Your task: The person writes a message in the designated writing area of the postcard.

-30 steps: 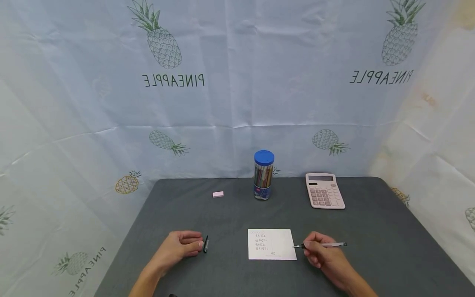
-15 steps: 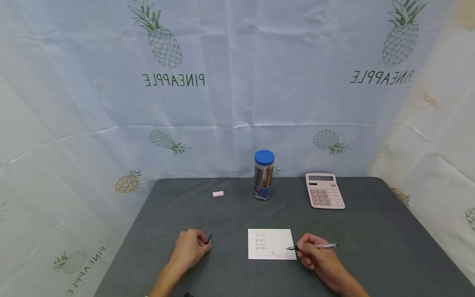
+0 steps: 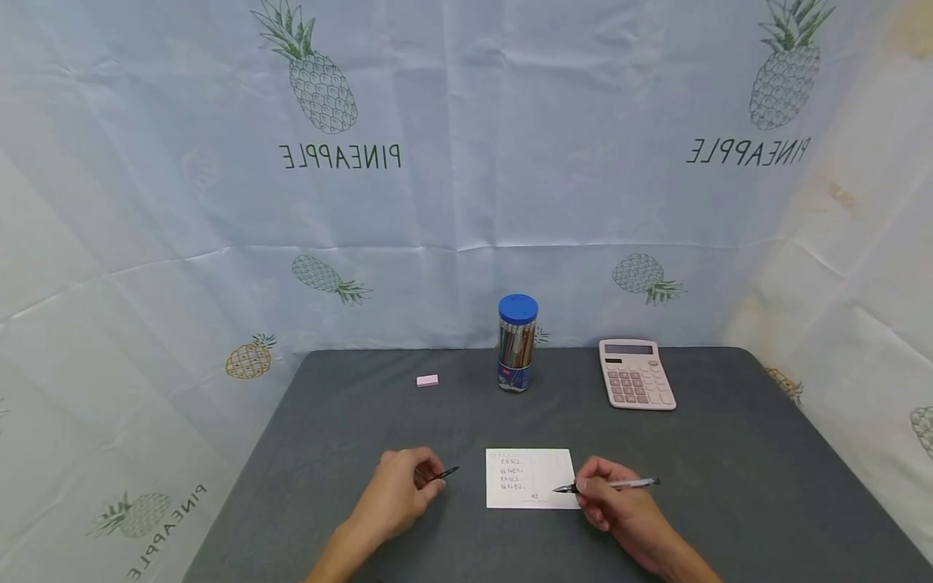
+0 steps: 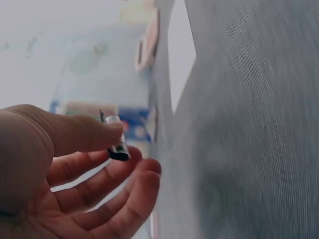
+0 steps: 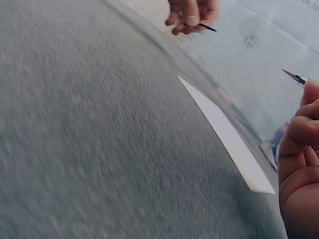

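My left hand (image 3: pixel 401 490) pinches a small dark pen cap (image 4: pixel 118 149) between thumb and fingers, raised over the table left of the card. In the right wrist view the cap (image 5: pixel 207 27) shows as a thin dark piece sticking out from the fingers. My right hand (image 3: pixel 615 498) grips a clear-barrelled pen (image 3: pixel 634 483), its bare tip pointing left over the right part of a white card (image 3: pixel 539 470). Several short lines of handwriting are on the card's left half. In the right wrist view the pen tip (image 5: pixel 294 76) stands above the card.
A clear tube of pencils with a blue lid (image 3: pixel 516 344) stands at the back middle of the dark table (image 3: pixel 350 405). Left of it lies a pink eraser-like block (image 3: pixel 427 380). A pink calculator (image 3: pixel 636 374) lies at the back right. Pineapple-print cloth (image 3: pixel 466 202) hangs behind.
My left hand has picked up the cap from the table and carried it right, toward the card. My right hand has moved slightly left with the pen, its tip now farther over the card.
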Demonstrator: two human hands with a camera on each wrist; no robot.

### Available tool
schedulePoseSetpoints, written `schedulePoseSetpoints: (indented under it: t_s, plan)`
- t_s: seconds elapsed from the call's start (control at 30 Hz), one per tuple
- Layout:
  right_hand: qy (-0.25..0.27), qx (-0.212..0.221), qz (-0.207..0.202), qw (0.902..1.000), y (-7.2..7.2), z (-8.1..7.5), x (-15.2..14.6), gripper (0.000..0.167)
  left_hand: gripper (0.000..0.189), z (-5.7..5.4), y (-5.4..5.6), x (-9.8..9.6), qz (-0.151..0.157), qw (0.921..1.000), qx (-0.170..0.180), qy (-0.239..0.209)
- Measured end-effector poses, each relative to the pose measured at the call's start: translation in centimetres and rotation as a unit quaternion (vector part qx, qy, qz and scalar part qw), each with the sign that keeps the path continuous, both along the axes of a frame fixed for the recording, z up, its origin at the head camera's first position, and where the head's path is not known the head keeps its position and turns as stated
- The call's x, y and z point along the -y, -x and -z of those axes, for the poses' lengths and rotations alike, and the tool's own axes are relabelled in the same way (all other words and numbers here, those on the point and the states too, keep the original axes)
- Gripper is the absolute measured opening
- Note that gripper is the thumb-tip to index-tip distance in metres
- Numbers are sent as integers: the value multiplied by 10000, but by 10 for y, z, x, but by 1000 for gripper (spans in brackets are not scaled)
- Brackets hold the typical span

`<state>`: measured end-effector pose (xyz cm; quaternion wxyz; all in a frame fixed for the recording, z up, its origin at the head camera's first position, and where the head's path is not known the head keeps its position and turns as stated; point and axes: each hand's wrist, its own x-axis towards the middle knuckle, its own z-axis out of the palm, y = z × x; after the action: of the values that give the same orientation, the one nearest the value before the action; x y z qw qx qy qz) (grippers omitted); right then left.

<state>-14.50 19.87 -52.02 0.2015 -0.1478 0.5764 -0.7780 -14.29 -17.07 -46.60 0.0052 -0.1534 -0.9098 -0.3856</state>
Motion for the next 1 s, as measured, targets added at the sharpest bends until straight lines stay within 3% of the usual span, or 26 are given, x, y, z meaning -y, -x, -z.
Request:
schedulePoseSetpoints:
  t_s: [0.27,0.4,0.53,1.0]
  plan:
    - [296,-27,-211,9993,-9,-6,13,32,10,-7,-11,-30,847,9937,147,-723]
    - [510,-162,-324,9980,-13,-6,21,32,12,-9,-14,-44,1096,9899,153,-890]
    - [602,-310,-333,9972,-16,-8,29,29,13,-11,-15,-53,1253,9869,233,-987]
    - [74,-265,-85,9996,-20,-13,44,17,13,-13,-15,-64,1391,9844,369,-1013]
